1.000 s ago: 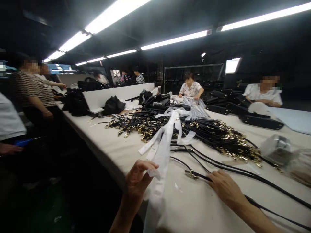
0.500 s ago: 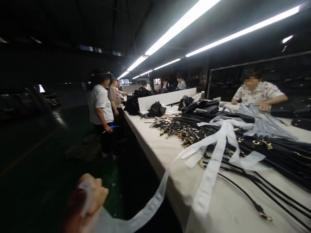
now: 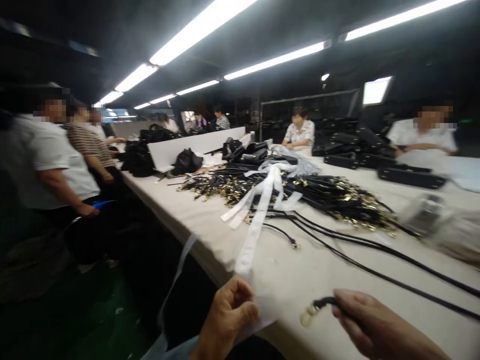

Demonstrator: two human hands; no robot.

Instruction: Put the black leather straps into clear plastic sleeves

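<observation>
At the table's near edge my left hand [image 3: 228,315] is closed, fingers and thumb pinching the lower end of a long white strip [image 3: 252,242]. That strip runs up over the table to a bunch of similar white strips lying on the pile of black straps [image 3: 330,200]. Lower right, my right hand [image 3: 375,320] is closed around the end of a black strap [image 3: 324,302]. A gold-coloured snap hook [image 3: 309,315] sticks out beyond its fingertips, slightly blurred. The rest of that strap is hidden by the hand.
A cloth-covered table [image 3: 296,280] stretches ahead, with black bags [image 3: 187,161], a white divider [image 3: 202,145] and black cases [image 3: 410,176]. Another pale strip [image 3: 182,265] hangs off its left edge. Co-workers stand at left; others sit across the table. A plastic bag [image 3: 459,232] lies at right.
The view has swung right. My left hand has come from the lower left to the white strip at the table edge. My right hand has entered view holding a black strap.
</observation>
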